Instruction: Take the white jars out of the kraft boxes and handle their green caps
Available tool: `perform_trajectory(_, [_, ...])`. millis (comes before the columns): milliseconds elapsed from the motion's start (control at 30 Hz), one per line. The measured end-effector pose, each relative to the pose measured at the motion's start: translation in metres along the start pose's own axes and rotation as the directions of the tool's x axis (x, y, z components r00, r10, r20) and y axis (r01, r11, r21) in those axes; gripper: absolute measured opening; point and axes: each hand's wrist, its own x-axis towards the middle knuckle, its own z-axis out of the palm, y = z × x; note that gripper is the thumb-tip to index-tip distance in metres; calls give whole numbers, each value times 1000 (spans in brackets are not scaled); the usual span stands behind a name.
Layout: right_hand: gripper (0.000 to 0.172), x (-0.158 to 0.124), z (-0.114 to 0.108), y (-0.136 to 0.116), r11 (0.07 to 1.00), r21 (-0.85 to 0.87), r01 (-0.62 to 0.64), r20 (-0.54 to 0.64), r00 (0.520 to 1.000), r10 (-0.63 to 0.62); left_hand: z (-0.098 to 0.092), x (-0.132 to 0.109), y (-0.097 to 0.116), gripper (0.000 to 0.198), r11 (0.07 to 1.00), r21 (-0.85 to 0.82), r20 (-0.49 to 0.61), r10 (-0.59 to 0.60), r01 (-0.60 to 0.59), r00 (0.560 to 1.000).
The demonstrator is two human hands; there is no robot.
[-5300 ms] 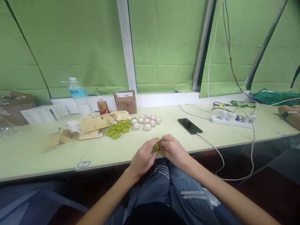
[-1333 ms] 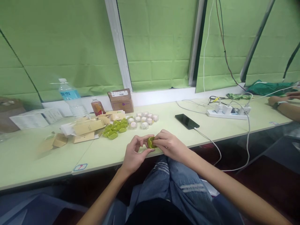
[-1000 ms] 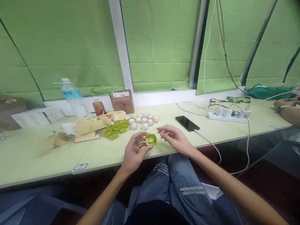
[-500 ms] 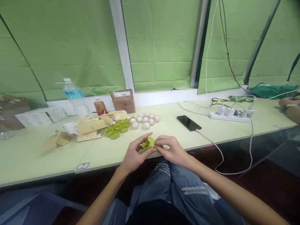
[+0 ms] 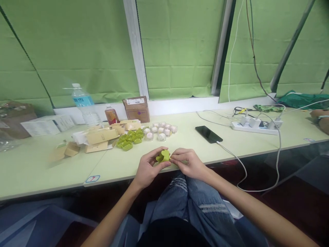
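Observation:
A small yellow-green cup-like piece (image 5: pixel 163 156) with rounded lobes is held above the front edge of the table. My left hand (image 5: pixel 149 168) grips it from the left, thumb below and fingers behind. At its right end, the fingertips of my right hand (image 5: pixel 189 164) are pinched together; exactly what part they grip is too small to make out. Similar yellow-green shallow cups (image 5: pixel 130 140) stand grouped on the table beyond my hands. Beside them sit several small clear containers (image 5: pixel 161 136) with whitish-pink contents.
Flattened and folded cardboard boxes (image 5: pixel 99 137) lie at the left. Behind are a water bottle (image 5: pixel 83 104), a drink bottle (image 5: pixel 111 115) and a brown box (image 5: pixel 136 109). A phone (image 5: pixel 208 134) on a charging cable and a power strip (image 5: pixel 254 128) lie right. Another person's arm (image 5: pixel 321 120) shows far right.
The yellow-green piece has turned slightly between my hands, so its rounded lobes show more. My right fingertips have closed into a tighter pinch at its right end. The view has shifted slightly.

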Motion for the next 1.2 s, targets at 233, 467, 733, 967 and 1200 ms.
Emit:
perform_trajectory(233, [27, 1, -1, 2, 1000, 8, 25, 7, 1000, -25, -2, 1, -1, 51, 999, 20, 7, 29, -29, 1000])
perform_trajectory(467, [27, -2, 2, 20, 999, 18, 35, 64, 997, -36, 7, 0, 1, 38, 806, 396, 139, 420, -439, 897])
perform_trajectory(733, [20, -4, -4, 18, 978, 205, -47, 110, 994, 25, 13, -4, 8, 40, 746, 391, 208, 499, -539, 841])
perform_trajectory(967, [27, -5, -2, 20, 974, 228, 3, 84, 996, -23, 12, -3, 7, 44, 795, 419, 118, 431, -438, 895])
perform_trajectory(1200, [34, -1, -3, 23, 988, 134, 72, 122, 988, -89, 13, -5, 1, 46, 742, 415, 169, 505, -526, 846])
